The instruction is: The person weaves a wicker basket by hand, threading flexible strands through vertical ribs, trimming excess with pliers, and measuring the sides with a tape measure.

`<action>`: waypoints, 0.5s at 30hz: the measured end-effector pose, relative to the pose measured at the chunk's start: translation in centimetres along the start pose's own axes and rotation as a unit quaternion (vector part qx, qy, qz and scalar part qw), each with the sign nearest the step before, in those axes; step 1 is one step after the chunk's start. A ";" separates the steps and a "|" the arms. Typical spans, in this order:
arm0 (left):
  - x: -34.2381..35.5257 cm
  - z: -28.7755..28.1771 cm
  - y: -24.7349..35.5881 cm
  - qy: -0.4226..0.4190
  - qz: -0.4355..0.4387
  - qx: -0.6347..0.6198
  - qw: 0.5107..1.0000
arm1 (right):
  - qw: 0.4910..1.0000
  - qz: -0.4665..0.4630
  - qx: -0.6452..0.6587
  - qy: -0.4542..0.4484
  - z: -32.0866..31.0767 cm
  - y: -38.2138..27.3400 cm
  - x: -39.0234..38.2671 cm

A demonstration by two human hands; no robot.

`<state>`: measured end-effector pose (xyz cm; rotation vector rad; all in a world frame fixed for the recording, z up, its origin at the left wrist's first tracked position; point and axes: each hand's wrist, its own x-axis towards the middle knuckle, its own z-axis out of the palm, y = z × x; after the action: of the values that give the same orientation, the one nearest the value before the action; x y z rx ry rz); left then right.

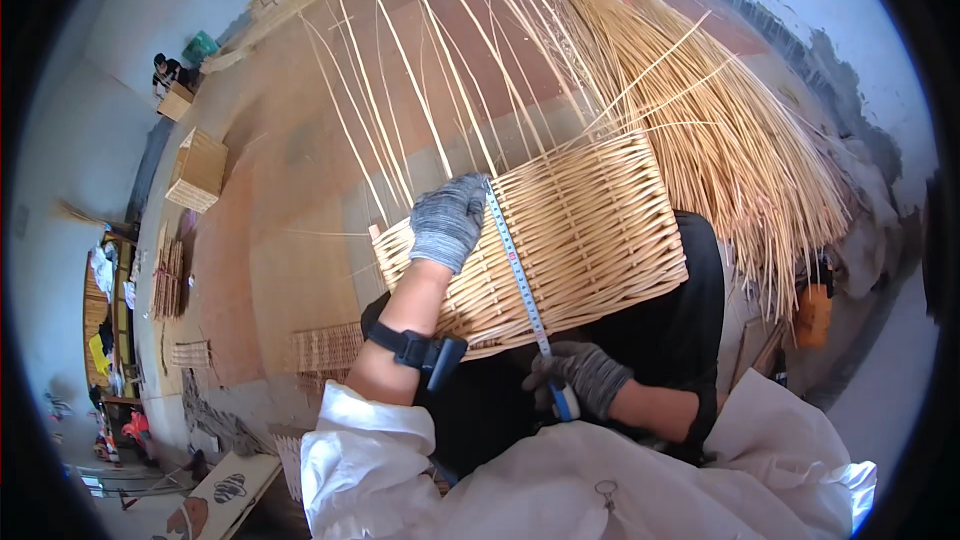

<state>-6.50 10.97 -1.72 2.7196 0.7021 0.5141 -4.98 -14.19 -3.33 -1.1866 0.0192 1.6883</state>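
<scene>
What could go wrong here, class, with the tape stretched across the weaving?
The tape could slip off line if the left hand at its upper end moves. The woven piece, resting on the lap, might tilt and spoil a reading. The long canes beyond its far edge could snag if it turns.

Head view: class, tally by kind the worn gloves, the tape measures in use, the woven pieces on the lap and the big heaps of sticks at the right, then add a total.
Grey gloves: 2
Tape measure: 1
Woven piece: 1
Heap of sticks: 1
Total: 5
</scene>
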 end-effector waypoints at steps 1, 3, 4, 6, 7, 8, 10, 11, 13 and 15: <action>0.1 0.3 0.1 -0.011 -0.027 0.027 0.999 | 1.000 0.007 0.002 0.004 0.1 0.5 0.4; 0.4 0.2 -0.1 0.003 -0.017 0.021 1.000 | 0.995 -0.098 -0.012 -0.031 -0.2 2.0 1.4; 0.2 0.3 -0.3 0.021 -0.004 0.020 1.000 | 0.993 -0.116 -0.009 0.000 0.3 1.4 1.3; 0.6 0.0 -0.1 0.025 0.003 0.037 0.999 | 0.991 -0.133 0.013 0.011 0.0 0.5 1.6; 0.7 -0.3 0.1 0.015 -0.003 0.042 0.999 | 0.993 -0.107 0.044 0.027 0.0 0.4 1.8; 0.4 -0.3 0.2 0.012 -0.005 0.040 0.999 | 0.993 -0.102 0.045 0.029 0.2 0.6 1.7; 0.2 -0.4 0.4 0.000 -0.022 0.034 0.999 | 0.995 -0.074 0.047 0.053 0.5 0.6 1.6; 0.3 -0.3 0.3 0.001 -0.022 0.035 0.999 | 0.995 -0.074 0.045 0.052 0.5 0.6 1.8; 0.3 -0.1 0.1 0.011 -0.019 0.028 0.999 | 0.994 -0.085 0.049 0.051 0.4 0.7 1.9; 0.4 -0.1 0.3 0.023 -0.009 0.033 0.999 | 0.994 -0.093 0.040 0.050 0.4 0.6 1.8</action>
<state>-6.15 10.98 -1.40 2.7672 0.7684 0.5610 -5.64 -13.01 -4.71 -1.1744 0.0363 1.4529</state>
